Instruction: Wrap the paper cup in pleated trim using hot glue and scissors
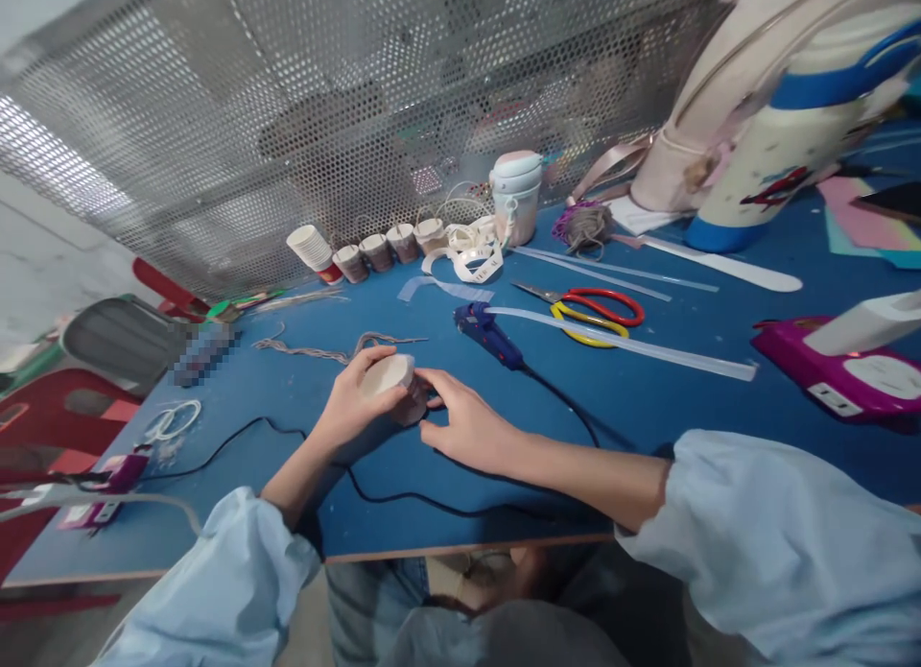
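A: What does the left hand (352, 403) have?

B: A small round cup (392, 371) with a flat pale end and a greyish-brown side. The grip is closed around it, thumb across the near edge of the pale end, forefinger along the far edge. That end faces up, tilted.

A: And the right hand (471, 425)?

B: At the cup's right side, thumb and forefinger curved with a gap between them. I can't tell whether its fingertips pinch anything there; the cup hides part of them.

A: What lies just beyond the grip?

B: Loose strands of thin brown twine (306, 352), beyond it and to the left. Farther off stand four small pale-topped, brown-sided cups (376, 254) in a row, with a leaning stack of white paper cups (309, 248) at their left end.

A: To the right of it?

B: A dark blue plastic glue gun (489, 341), a long translucent glue stick (683, 357) running from its rear. Behind that stick lie metal scissors with red and yellow handles (561, 300).

A: Anything nearer the body?

B: A thin black cable (403, 497), winding across the blue tabletop (273, 513) on the near side of the grip.
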{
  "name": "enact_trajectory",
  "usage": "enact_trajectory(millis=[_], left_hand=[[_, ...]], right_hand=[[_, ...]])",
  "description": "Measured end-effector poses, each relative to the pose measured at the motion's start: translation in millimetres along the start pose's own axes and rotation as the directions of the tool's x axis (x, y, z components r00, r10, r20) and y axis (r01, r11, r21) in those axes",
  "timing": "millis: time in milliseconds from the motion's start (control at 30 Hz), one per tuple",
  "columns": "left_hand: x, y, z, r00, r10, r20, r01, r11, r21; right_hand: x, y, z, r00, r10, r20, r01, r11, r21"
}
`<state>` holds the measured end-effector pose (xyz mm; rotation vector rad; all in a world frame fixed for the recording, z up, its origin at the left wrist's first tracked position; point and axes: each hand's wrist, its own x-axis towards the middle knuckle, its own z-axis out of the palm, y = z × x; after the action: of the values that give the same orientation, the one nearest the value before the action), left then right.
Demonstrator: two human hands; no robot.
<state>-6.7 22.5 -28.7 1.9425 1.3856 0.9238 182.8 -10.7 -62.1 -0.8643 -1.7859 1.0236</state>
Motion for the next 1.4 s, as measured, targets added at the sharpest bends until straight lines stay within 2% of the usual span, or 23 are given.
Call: enact_trajectory(millis=[133,233,333,400,533,633,800,867,933,1067,1200,1267,1333,1400], left_hand=[[-2,-11,-4,1.000,0.006,0.009,-0.005,0.995,-0.100],[-1,-18,-6,0.996,0.062,0.069,-0.049,0.983,-0.175],[-2,-21,-8,0.984,0.124,0.127,-0.100,0.979,-0.180],[-2,-19,-10,0.975,0.164,0.150,-0.140,0.977,-0.159],[-4,-12,-11,0.956,0.239,0.170,-0.230,0.971,-0.067],[-6,-7,-13,0.955,0.244,0.171,-0.252,0.967,0.027],[-9,-9,-20,0.985,0.156,0.075,-0.166,0.973,0.161],[-10,-11,-21,0.990,0.121,0.069,-0.127,0.987,0.094],[-9,-13,-20,0.992,0.106,0.072,-0.103,0.994,-0.042],[-11,-8,-10,0.990,0.135,0.052,-0.119,0.963,-0.242],[-17,0,-4,0.970,0.175,0.170,-0.129,0.959,-0.251],[-17,4,-4,0.957,0.193,0.215,-0.136,0.958,-0.254],[-16,10,-1,0.968,0.191,0.160,-0.142,0.951,-0.274],[-12,21,7,0.989,0.148,0.021,-0.139,0.962,-0.234]], right_hand=[[3,-2,-3,0.992,0.080,-0.093,-0.079,0.997,0.012],[1,-4,-6,0.992,0.012,-0.127,-0.019,0.998,-0.053],[-4,-6,-3,0.996,-0.074,0.051,0.079,0.992,-0.097],[-7,-6,1,0.984,-0.047,0.173,0.066,0.992,-0.106],[-12,-4,6,0.972,0.074,0.221,-0.042,0.988,-0.148],[-12,-3,7,0.974,0.091,0.208,-0.054,0.983,-0.178],[-11,-2,6,0.983,0.079,0.164,-0.044,0.978,-0.204],[-9,-2,6,0.989,0.082,0.123,-0.059,0.982,-0.180],[-8,0,6,0.993,0.107,0.048,-0.100,0.987,-0.128],[-5,2,4,0.988,0.143,-0.054,-0.145,0.989,-0.025],[-2,0,2,0.993,0.119,-0.016,-0.118,0.991,0.062],[0,-1,1,0.993,0.116,-0.035,-0.114,0.992,0.061],[1,-2,0,0.989,0.128,-0.076,-0.129,0.992,-0.007],[2,-3,-2,0.988,0.126,-0.090,-0.136,0.984,-0.113]])
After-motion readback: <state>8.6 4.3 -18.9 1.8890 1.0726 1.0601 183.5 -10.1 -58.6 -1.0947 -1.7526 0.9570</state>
